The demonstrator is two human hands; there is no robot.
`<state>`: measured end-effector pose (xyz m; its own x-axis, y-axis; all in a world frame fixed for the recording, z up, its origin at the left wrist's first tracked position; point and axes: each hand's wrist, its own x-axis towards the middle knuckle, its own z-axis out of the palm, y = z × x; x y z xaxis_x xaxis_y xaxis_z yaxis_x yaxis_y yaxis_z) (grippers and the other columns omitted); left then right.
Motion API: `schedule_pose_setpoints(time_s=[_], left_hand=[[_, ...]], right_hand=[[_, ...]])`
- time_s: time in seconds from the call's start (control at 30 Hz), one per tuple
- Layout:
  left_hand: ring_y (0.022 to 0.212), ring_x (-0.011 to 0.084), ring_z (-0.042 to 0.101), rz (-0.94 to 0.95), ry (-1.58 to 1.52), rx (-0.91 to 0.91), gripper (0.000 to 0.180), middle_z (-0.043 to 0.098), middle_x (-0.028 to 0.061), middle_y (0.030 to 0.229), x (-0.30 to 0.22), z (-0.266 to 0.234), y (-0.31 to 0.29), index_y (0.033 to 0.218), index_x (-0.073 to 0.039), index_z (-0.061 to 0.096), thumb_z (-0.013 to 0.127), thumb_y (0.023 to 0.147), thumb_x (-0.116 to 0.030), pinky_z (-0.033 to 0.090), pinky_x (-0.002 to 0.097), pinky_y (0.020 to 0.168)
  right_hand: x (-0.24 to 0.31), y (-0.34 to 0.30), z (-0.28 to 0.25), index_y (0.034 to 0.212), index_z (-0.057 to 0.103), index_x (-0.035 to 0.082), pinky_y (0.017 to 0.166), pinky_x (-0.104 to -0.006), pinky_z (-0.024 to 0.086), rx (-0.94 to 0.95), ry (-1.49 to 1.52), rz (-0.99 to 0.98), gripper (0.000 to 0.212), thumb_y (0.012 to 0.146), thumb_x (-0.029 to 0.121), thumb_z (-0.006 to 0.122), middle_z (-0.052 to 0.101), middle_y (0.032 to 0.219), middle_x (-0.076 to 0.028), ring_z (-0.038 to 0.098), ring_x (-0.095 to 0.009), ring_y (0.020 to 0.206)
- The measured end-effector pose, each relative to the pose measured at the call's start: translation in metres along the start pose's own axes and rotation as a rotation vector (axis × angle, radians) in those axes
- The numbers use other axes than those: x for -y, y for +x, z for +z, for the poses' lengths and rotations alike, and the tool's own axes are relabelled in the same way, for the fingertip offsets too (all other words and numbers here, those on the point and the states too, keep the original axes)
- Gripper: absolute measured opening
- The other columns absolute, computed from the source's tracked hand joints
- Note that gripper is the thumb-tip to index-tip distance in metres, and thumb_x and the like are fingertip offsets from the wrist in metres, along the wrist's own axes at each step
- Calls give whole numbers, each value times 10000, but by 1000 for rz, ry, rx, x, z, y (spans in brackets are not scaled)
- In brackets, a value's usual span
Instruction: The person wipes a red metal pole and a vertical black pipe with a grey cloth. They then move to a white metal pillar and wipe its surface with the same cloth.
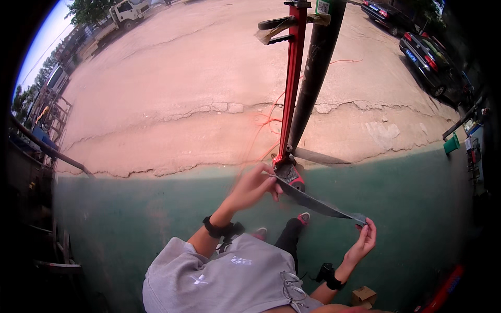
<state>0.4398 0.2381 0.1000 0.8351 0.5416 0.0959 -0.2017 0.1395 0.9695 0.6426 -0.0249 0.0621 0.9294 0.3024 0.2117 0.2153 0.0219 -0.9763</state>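
A thin dark grey strip (318, 205), perhaps cloth or a flexible sheet, stretches slantwise in front of me, its right end lower and nearer. My left hand (253, 185) pinches its upper left end, with some fingers curled behind it. At the other end, the fingertips of my right hand (367, 237) grip the corner. Just beyond the left hand stands a red wheeled tool with a tall red upright (294, 78) and a black-and-red base (289, 175). Dark handles with tan wrapping (279, 26) cross its top. The strip partly covers the view of the base.
A thick dark pole (315, 73) rises right behind the red upright. Orange cord (269, 121) lies on cracked concrete (182, 68) beyond the green floor (130, 214). A cardboard box (364, 296) sits low right. Cars (430, 60) and a truck (128, 11) stand farther off.
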Motion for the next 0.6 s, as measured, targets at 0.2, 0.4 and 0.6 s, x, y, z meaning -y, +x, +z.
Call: schedule_pose_setpoints(time_s=[0.2, 0.4, 0.6], left_hand=[[731, 154, 616, 263, 313, -339, 99, 626, 117, 811, -20, 6, 40, 976, -6, 427, 464, 900, -58, 484, 244, 650], [736, 128, 599, 564, 956, -742, 211, 610, 92, 829, -44, 7, 86, 996, -3, 464, 556, 808, 23, 472, 237, 645], [999, 237, 533, 728, 1296, -704, 526, 507, 167, 1054, -87, -22, 88, 1169, -12, 308, 579, 733, 103, 391, 338, 889]], right_hand=[[-1, 82, 33, 1062, 548, -46, 760, -256, 447, 181, 32, -89, 224, 891, 73, 466, 584, 988, -82, 549, -128, 843], [23, 163, 69, 1064, 543, -49, 801, -249, 432, 498, 139, -175, 242, 835, 12, 495, 573, 1017, -89, 543, -134, 874], [43, 210, 164, 1228, 425, -21, 826, -305, 452, 751, 192, -432, 442, 794, -24, 511, 531, 1132, -145, 530, -201, 1020]])
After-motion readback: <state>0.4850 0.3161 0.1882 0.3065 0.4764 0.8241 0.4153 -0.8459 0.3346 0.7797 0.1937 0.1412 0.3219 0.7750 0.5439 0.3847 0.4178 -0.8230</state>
